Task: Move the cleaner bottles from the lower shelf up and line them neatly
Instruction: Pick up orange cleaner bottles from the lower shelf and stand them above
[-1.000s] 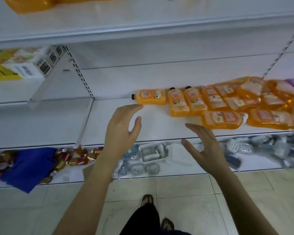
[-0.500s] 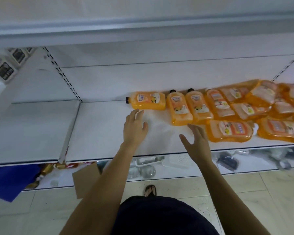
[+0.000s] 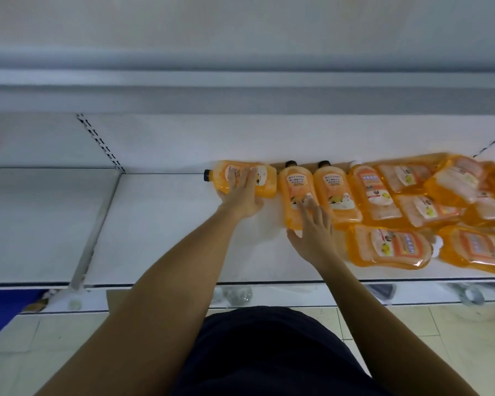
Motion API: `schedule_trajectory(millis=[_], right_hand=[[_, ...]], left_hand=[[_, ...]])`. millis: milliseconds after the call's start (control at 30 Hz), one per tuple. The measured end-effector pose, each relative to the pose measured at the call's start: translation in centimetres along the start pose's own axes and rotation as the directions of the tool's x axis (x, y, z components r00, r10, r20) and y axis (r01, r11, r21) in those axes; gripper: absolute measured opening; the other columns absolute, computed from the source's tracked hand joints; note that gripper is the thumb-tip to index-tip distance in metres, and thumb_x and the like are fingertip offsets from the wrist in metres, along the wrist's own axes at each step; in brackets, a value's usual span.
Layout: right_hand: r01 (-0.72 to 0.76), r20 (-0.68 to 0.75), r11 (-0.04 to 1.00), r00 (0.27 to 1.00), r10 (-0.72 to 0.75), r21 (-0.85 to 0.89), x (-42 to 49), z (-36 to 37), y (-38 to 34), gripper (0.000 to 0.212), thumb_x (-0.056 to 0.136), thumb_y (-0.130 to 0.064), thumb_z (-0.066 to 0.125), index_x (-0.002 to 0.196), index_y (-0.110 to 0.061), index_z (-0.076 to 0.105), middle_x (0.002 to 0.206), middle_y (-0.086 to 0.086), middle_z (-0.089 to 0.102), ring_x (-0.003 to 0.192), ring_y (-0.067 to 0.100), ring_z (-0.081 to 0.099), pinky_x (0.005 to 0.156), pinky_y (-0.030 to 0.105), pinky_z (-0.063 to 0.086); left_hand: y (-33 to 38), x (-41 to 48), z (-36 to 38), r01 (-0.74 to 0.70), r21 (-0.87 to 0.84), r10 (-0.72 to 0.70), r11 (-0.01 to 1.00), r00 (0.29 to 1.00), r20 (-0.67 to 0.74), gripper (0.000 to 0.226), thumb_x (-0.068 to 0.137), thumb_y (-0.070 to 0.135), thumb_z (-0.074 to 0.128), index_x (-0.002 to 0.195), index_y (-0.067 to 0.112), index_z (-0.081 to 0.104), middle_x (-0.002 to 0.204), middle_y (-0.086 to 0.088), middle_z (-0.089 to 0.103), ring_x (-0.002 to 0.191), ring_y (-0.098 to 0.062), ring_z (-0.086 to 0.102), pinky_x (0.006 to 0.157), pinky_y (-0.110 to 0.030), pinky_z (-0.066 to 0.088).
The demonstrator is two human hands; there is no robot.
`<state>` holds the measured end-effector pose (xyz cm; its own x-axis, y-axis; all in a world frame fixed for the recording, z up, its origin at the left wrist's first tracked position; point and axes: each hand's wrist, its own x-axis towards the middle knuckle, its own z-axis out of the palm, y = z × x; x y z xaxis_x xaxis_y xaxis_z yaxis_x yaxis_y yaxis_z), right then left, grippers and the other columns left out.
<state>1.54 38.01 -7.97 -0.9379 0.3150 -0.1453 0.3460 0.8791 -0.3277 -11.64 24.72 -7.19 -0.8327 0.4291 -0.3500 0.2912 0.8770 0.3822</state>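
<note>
On the white shelf [image 3: 166, 230], the left hand [image 3: 240, 197] clasps a sideways cleaner bottle [image 3: 265, 181]. Its fingers lie together across the label, with the thumb at the near edge, and the black cap points to 9 o'clock. Just beside it at 3 o'clock lies a second bottle [image 3: 293, 184], cap toward 12 o'clock. The right hand [image 3: 312, 232] rests spread, straight fingers on its lower label. A third bottle [image 3: 336, 192] touches it, then a jumble of orange refill pouches [image 3: 389, 247].

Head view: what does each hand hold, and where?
Left hand grips the sideways bottle mid-body; right hand holds nothing, fingers resting on the neighbouring bottle.
</note>
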Motion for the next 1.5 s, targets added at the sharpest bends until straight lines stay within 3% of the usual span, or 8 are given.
schedule_trajectory(millis=[233, 500, 700, 833, 1000, 1100, 1233, 1500], right_hand=[[0.009, -0.088, 0.998, 0.996, -0.003, 0.063, -1.7, 0.2, -0.1, 0.050, 0.090, -0.035, 0.053, 0.136, -0.018, 0.040, 0.148, 0.010, 0.028, 0.138, 0.033, 0.020, 0.111, 0.046, 0.020], [-0.218, -0.131, 0.914, 0.952, 0.276, 0.342, -3.0, 0.1, 0.0, 0.051, 0.084, -0.034, 0.064, 0.120, -0.004, 0.044, 0.120, 0.018, 0.041, 0.110, 0.034, 0.041, 0.092, 0.038, 0.036], [-0.413, 0.189, 0.656, 0.903, 0.387, 0.632, -2.5, 0.1, 0.3, 0.097, 0.059, -0.057, 0.075, 0.136, -0.018, 0.030, 0.128, 0.010, 0.046, 0.116, 0.033, 0.050, 0.092, 0.047, 0.048], [-0.563, 0.403, 0.598, 0.826, 0.393, 0.571, -2.6, 0.3, 1.8, 0.084, 0.076, -0.032, 0.074, 0.140, -0.006, 0.026, 0.138, 0.017, 0.039, 0.123, 0.035, 0.044, 0.101, 0.042, 0.041], [-0.483, 0.370, 0.532, 0.875, 0.312, 0.696, -3.4, 0.1, 1.7, 0.041, 0.093, -0.037, 0.049, 0.110, -0.001, 0.058, 0.093, 0.010, 0.065, 0.073, 0.015, 0.060, 0.055, 0.017, 0.046], [-0.480, 0.388, 0.539, 0.877, 0.282, 0.692, -3.7, -0.4, 1.4, 0.046, 0.090, -0.046, 0.049, 0.111, -0.006, 0.059, 0.103, 0.011, 0.066, 0.089, 0.022, 0.063, 0.074, 0.031, 0.052], [-0.548, 0.489, 0.516, 0.832, 0.260, 0.658, -4.0, -0.5, 1.7, 0.046, 0.086, -0.044, 0.058, 0.116, -0.009, 0.055, 0.111, 0.010, 0.064, 0.099, 0.028, 0.061, 0.089, 0.042, 0.050], [-0.580, 0.482, 0.399, 0.814, 0.326, 0.710, -9.1, 0.0, 3.4, 0.066, 0.067, -0.049, 0.067, 0.117, -0.009, 0.054, 0.110, 0.010, 0.064, 0.098, 0.030, 0.063, 0.087, 0.048, 0.052]], left_hand=[[1.1, -1.3, 2.3, 0.061, 0.141, -0.053, 0.988, 0.996, -0.066, 0.084, 0.084, 0.070, 0.039, 0.146, 0.038, -0.007, 0.156, -0.009, -0.014, 0.140, -0.041, -0.019, 0.105, -0.070, 0.001], [1.0, -5.9, 4.7, -0.038, 0.008, 0.039, 0.999, 0.976, -0.213, 0.073, 0.087, 0.059, 0.046, 0.142, 0.016, 0.024, 0.158, -0.001, 0.004, 0.145, -0.028, -0.008, 0.106, -0.063, 0.018], [-2.3, -9.7, 4.5, -0.056, -0.098, 0.024, 0.994, 0.953, -0.303, 0.051, 0.093, 0.046, 0.044, 0.130, 0.010, 0.042, 0.145, -0.004, 0.035, 0.143, -0.023, 0.013, 0.105, -0.060, 0.025], [-5.0, -10.8, 4.0, -0.139, -0.324, -0.034, 0.936, 0.878, -0.477, 0.034, 0.092, 0.035, 0.044, 0.099, 0.004, 0.057, 0.118, -0.012, 0.054, 0.115, -0.031, 0.048, 0.086, -0.033, 0.041], [-7.6, -9.5, 2.5, 0.207, -0.625, -0.405, 0.753, 0.894, -0.191, 0.053, 0.092, 0.040, 0.052, 0.130, 0.005, 0.040, 0.134, -0.012, 0.041, 0.121, -0.027, 0.044, 0.088, -0.029, 0.037], [-8.3, -8.4, 1.8, 0.358, -0.705, -0.458, 0.613, 0.888, 0.053, 0.067, 0.085, 0.053, 0.054, 0.129, 0.003, 0.043, 0.125, -0.009, 0.057, 0.108, -0.027, 0.058, 0.083, -0.035, 0.047], [-7.4, -8.4, 0.8, 0.360, -0.787, -0.399, 0.501, 0.903, 0.159, 0.041, 0.089, 0.044, 0.055, 0.108, 0.008, 0.059, 0.099, -0.005, 0.062, 0.090, -0.020, 0.059, 0.076, -0.032, 0.046], [-9.1, -11.9, 1.2, 0.295, -0.920, -0.446, 0.258, 0.881, 0.157, 0.031, 0.087, 0.031, 0.063, 0.108, 0.010, 0.057, 0.106, -0.007, 0.064, 0.096, -0.022, 0.061, 0.080, -0.035, 0.049]])
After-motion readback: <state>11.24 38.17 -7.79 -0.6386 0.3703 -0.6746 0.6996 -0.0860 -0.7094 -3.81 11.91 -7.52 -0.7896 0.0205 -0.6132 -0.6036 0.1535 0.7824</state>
